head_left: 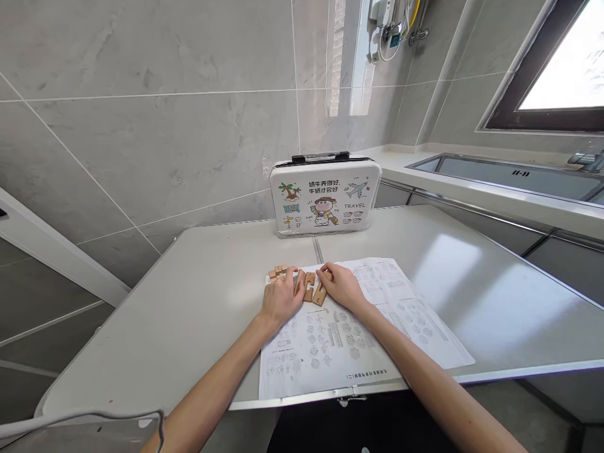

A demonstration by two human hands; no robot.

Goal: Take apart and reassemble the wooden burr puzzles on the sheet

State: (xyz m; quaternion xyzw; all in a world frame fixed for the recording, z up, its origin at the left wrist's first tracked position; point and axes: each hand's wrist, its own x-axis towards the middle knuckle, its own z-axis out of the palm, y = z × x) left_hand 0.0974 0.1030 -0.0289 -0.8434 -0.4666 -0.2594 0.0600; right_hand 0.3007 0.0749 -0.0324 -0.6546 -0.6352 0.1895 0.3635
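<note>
My left hand point(279, 302) is closed with thumb and fingers around a narrow wooden puzzle piece point(299, 280) that stands tilted. A notched wooden piece point(309, 286) lies flat on the sheet between my hands. My right hand point(345, 287) pinches the upper end of another slotted wooden piece point(319, 296), which is slanted and marked with a "2". Just beyond my left hand sits a small cluster of wooden blocks point(278, 272). Under all this spreads a printed paper sheet point(325, 371) with puzzle diagrams, upside down from my side. My fingers partly cover the held pieces.
A white case point(325, 196) with cartoon prints and a black handle stands upright at the table's back. The pale folding table point(189, 314) has a seam in the middle. A sink point(509, 173) is set in the counter at right. Grey tiled wall point(189, 138) rises behind.
</note>
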